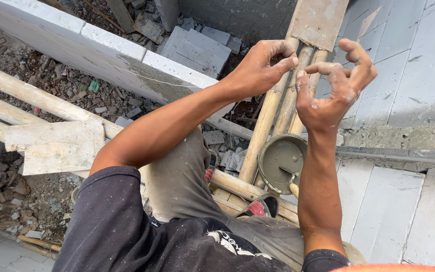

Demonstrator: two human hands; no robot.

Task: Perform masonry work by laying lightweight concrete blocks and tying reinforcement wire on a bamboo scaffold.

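Bamboo poles (270,118) ran under the person as a makeshift platform, lashed side by side so that feet and gear could rest above the rubble-strewn ground (61,85). Seen from the head camera, the left hand (260,68) and right hand (331,88) were raised close together in front of the chest, fingertips nearly meeting, each pinching at something very fine; a thin string (147,78) ran taut along the grey block wall (101,48) toward the left hand, though whether the fingers actually gripped it was too small to tell. Both hands were smeared with mortar. Below them a round bucket (280,161) of wet grey mortar sat on the poles, a trowel (290,179) resting inside, kept within easy reach of the wall. A rough board (54,146) lay across poles at the left, and a red-striped shoe (260,206) braced on the bamboo.
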